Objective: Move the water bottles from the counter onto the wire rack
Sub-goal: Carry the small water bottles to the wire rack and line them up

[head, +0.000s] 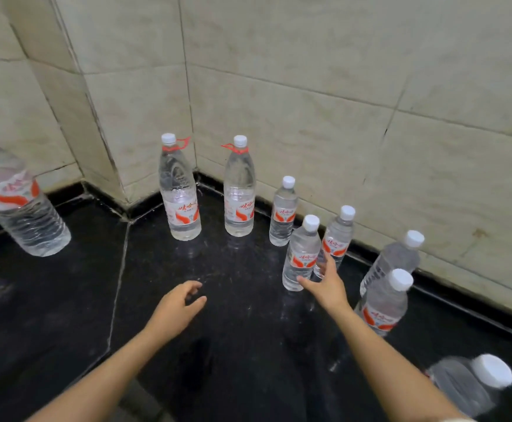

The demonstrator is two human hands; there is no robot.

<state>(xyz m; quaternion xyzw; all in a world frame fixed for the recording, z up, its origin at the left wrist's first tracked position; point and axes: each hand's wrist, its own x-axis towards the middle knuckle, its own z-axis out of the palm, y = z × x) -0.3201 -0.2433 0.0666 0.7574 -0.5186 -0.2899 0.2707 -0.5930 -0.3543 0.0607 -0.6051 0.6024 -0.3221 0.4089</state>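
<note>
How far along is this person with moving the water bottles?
Done: nothing I can confirm, since no rack is in view. In hand: the right hand reaches, open, for a small bottle; the left hand holds nothing. Left: about ten bottles stand on the counter, including a tall bottle in the corner.
</note>
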